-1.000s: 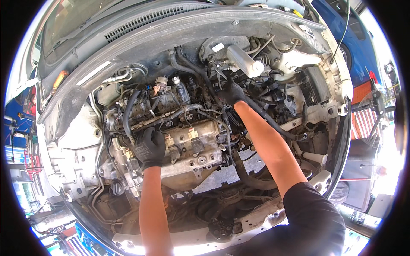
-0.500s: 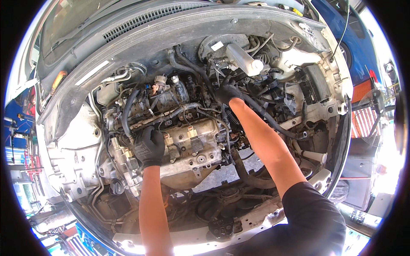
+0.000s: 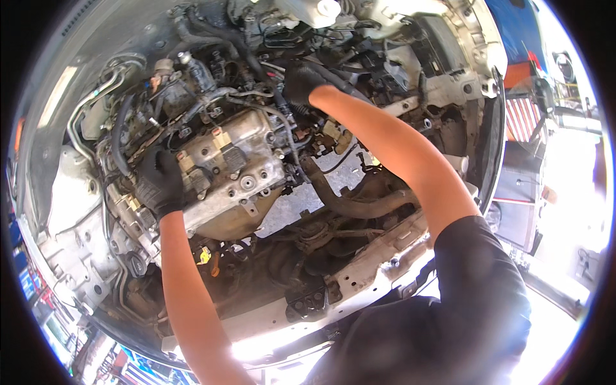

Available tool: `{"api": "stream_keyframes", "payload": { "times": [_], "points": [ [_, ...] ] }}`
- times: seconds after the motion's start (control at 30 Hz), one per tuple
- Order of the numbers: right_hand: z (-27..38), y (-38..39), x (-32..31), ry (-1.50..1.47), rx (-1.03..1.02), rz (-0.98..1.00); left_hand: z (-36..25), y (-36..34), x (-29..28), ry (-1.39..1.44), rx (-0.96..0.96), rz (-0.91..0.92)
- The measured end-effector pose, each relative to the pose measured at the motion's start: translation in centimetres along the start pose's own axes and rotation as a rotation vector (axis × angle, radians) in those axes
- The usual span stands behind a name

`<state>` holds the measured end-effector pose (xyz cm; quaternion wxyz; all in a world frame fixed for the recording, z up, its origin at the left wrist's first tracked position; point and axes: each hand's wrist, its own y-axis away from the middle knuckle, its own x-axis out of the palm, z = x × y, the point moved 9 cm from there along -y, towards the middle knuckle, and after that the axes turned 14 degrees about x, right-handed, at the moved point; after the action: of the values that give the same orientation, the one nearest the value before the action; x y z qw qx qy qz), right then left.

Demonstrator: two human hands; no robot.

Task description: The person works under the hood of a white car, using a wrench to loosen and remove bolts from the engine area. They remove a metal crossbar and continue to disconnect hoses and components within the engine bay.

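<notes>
My left hand (image 3: 160, 181), in a black glove, rests at the left end of the metal engine cover (image 3: 258, 131). Its fingers are curled, and whatever they grip is hidden. Beside it are ignition coils (image 3: 232, 156) with pale connectors, and a black hose (image 3: 120, 138) curves down toward the wrist. My right hand (image 3: 303, 83), gloved too, reaches in among hoses and wiring right of the engine. Those fingers look closed, but their tips are hidden below the hand. A thin metallic piece with a red spot shows just left of them; I cannot tell what it is.
A thick lower hose (image 3: 359, 206) bends across an opening where the floor shows. The pale front crossmember (image 3: 359, 282) spans the near side. At the far edge stands a white reservoir cap (image 3: 328, 8). A battery (image 3: 433, 42) sits at the far right.
The view has tilted and come closer, so the engine appears further up and left. My right hand has shifted nearer, away from the reservoir. My left hand stays on the engine's left end.
</notes>
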<state>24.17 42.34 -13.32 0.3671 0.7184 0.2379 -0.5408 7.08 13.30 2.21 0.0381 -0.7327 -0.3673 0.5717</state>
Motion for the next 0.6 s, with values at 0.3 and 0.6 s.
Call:
{"api": "stream_keyframes", "payload": {
  "times": [0.3,0.6],
  "points": [
    [-0.8,15.1,-8.4,-1.023,0.058,-0.321,1.9,2.4,0.9,0.090,0.098,0.099],
    [14.0,25.3,-15.8,-1.348,-0.209,-0.270,-17.4,4.7,-4.4,1.256,-0.464,-0.082]
  ]
}}
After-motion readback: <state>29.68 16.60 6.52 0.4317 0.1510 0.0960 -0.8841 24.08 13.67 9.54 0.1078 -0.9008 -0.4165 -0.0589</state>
